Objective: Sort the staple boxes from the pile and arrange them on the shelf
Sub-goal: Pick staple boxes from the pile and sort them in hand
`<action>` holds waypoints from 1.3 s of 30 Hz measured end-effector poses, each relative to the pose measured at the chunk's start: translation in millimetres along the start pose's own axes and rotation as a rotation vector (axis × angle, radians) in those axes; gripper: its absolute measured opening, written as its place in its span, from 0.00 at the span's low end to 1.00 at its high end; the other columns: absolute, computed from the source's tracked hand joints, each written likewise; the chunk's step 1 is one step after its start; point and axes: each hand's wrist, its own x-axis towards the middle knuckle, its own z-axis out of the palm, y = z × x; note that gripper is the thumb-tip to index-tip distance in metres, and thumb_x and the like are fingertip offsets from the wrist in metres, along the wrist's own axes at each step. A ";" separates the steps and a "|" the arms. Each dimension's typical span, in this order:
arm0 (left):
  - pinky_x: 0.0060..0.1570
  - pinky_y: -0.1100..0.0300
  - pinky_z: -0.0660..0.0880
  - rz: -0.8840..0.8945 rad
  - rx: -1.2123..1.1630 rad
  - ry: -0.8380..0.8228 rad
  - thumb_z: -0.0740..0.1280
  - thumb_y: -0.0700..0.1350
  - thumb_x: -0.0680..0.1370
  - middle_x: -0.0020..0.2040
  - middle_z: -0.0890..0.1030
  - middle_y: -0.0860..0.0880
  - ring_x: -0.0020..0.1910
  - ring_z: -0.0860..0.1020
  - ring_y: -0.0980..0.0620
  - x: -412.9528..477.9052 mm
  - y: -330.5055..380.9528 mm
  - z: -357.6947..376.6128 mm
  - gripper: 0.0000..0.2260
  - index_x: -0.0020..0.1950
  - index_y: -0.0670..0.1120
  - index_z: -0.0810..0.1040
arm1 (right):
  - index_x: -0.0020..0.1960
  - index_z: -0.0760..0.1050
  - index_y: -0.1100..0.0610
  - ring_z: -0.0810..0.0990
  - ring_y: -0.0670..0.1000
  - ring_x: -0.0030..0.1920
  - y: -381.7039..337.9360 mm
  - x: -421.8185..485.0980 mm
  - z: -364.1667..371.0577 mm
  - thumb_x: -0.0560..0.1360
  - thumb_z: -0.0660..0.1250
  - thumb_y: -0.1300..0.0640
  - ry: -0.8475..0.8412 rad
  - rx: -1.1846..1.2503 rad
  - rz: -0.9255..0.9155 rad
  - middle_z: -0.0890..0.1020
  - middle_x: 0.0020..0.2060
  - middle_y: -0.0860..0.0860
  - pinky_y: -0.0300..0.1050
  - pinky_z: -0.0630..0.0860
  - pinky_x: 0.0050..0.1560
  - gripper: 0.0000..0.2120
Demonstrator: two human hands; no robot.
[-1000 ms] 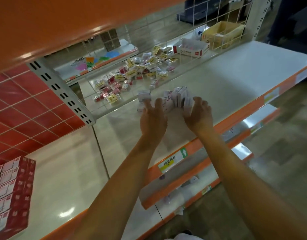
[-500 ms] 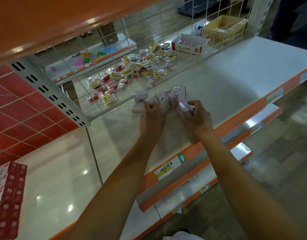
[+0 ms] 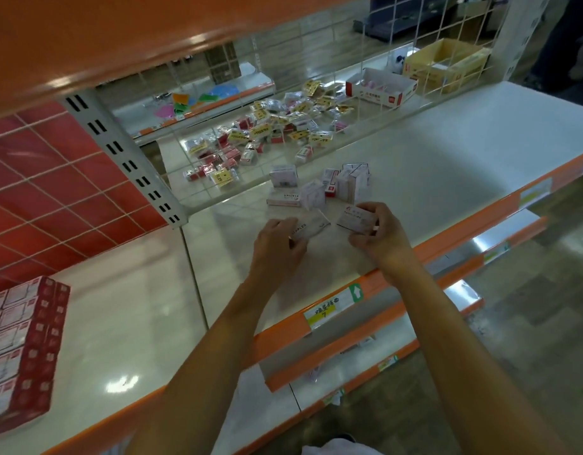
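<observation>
A: Hands?

B: Left hand (image 3: 277, 244) grips one white staple box (image 3: 311, 225) by its near end, fingers curled round it. "STAPLES" print faces up. Right hand (image 3: 380, 239) pinches a second white box (image 3: 356, 220), thumb at the near edge, fingers over the far edge.

A: On the shelf or lifted?

B: Can't tell. Both boxes sit low over the white shelf (image 3: 464, 152), side by side, a narrow gap between them.

A: The pile?

B: Loose pile (image 3: 319, 188) just beyond the hands, mid-shelf. Some boxes upright, some flat, one flat box at the left edge of it. The hands don't touch it.

A: Anything else?

B: Wire grid (image 3: 362, 103) backs the shelf. Behind it, scattered small packets (image 3: 277, 129) in red, white and yellow, plus a white-and-red open carton (image 3: 382, 90) and a cardboard box (image 3: 448, 65). Stack of red-and-white cartons (image 3: 20, 349) on the next bay, far left. Yellow price label (image 3: 326, 310) on the orange front rail, between the forearms.
</observation>
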 end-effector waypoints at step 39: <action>0.42 0.74 0.73 -0.312 -0.067 0.432 0.76 0.42 0.70 0.56 0.78 0.48 0.44 0.76 0.55 -356.8 -282.3 -249.0 0.22 0.63 0.46 0.78 | 0.58 0.73 0.52 0.81 0.46 0.50 -123.8 -273.5 335.1 0.68 0.74 0.66 -0.596 0.007 -0.274 0.81 0.54 0.49 0.46 0.80 0.51 0.22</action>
